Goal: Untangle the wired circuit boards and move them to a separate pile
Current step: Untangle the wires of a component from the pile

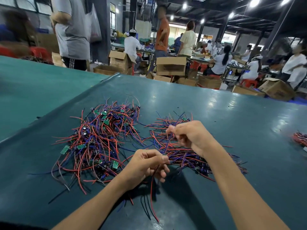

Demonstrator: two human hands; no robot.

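Head view: we see both of our hands raised just above a dark teal counter (pixel 224 113), between two heaps of wired circuit boards.

1. The left hand (pixel 147 166) has its fingers (pixel 163 171) curled and pinches a small bunch of wires. A red wire and black wires (pixel 151 196) hang from it toward the near edge of the counter.
2. The right hand (pixel 191 136) is curled, with thumb and forefinger pinching the upper end of a purple wire (pixel 167 143). This wire runs taut, down and to the left, to the left hand's grip.
3. We cannot tell whether a board hangs on the held wires; the hands hide that part.

The tangled pile (pixel 99 138) lies to the left of both hands. It is a dense heap of red, purple and black leads with small green boards (pixel 65 149) showing at its edges. The second pile (pixel 182 155) lies under and beyond the right hand, flatter, its wires more nearly parallel. The two piles nearly touch at their fringes.

A further small bundle of wires (pixel 300 138) lies at the right edge of the counter. Cardboard boxes (pixel 171 65) and several people stand or sit beyond the counter.
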